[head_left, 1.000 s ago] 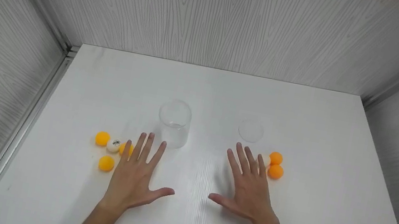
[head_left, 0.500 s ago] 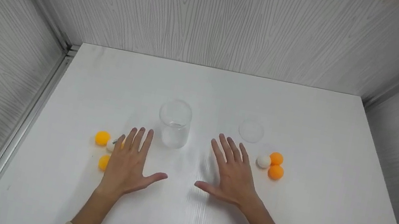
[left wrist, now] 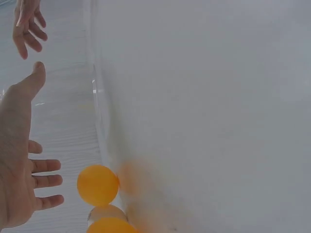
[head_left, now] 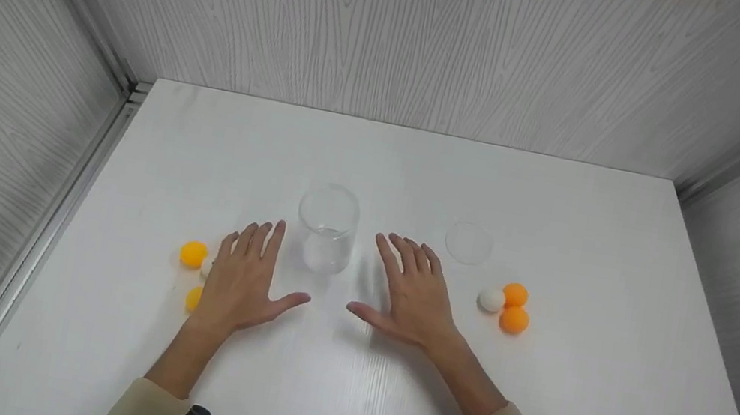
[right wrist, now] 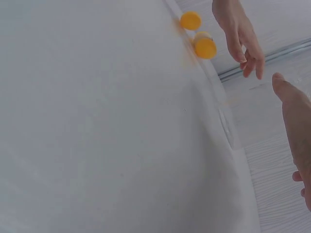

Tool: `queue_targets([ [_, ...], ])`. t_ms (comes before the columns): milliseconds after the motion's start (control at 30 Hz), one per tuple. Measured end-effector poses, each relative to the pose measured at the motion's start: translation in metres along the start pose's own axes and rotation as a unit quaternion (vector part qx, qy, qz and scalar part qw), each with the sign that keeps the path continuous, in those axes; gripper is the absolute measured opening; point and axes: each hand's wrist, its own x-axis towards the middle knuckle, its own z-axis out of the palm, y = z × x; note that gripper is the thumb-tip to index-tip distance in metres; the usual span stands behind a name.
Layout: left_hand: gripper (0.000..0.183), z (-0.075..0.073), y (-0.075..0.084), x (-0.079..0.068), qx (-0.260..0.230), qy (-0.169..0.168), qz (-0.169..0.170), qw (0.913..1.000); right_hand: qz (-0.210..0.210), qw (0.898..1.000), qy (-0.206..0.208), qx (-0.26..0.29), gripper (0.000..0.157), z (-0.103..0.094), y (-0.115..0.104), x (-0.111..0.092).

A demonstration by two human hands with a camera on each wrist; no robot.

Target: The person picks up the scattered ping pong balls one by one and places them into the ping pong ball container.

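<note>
A clear, see-through cylindrical jar (head_left: pixel 326 230) stands upright near the middle of the white table. My left hand (head_left: pixel 239 287) is just left of it, fingers extended and thumb out toward the right. On the jar's other side my right hand (head_left: pixel 412 302) has its fingers slightly bent and thumb pointing left. Neither hand holds anything, and a gap shows between each hand and the jar. Beside and partly behind the left hand lie yellow-orange balls (head_left: pixel 193 255) and a white ball (head_left: pixel 206 267), partly hidden. In the left wrist view an orange ball (left wrist: pixel 97 185) shows near the left fingertips.
A clear round disc (head_left: pixel 469 243), like a lid, lies flat to the right of the jar. Two orange balls (head_left: pixel 514 320) and a white ball (head_left: pixel 491 300) sit together at the right. Grey wood-patterned panels (head_left: pixel 400 38) enclose the table (head_left: pixel 566 219) at the back and sides.
Both hands have moved forward, and the right hand has also moved left, nearer the jar. Its fingers are a little more bent. The right-hand white ball is now uncovered; the jar and disc stay put.
</note>
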Motion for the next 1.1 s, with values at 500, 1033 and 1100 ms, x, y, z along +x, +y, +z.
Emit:
queue_targets([
  [500, 0.103, 0.008, -0.005, 0.03, -0.011, -0.012, 0.001, 0.9999, -0.004, 1.0, 0.002, -0.009, 0.096, 0.019, 0.002, 0.037],
  [1033, 0.093, 0.015, -0.007, 0.046, -0.018, -0.006, 0.018, 0.9997, 0.01, 0.999, -0.04, 0.016, 0.091, 0.024, 0.001, 0.058],
  [1100, 0.092, 0.016, -0.007, 0.047, -0.015, -0.005, 0.024, 0.9996, 0.01, 0.999, -0.041, 0.017, 0.091, 0.024, 0.001, 0.058],
])
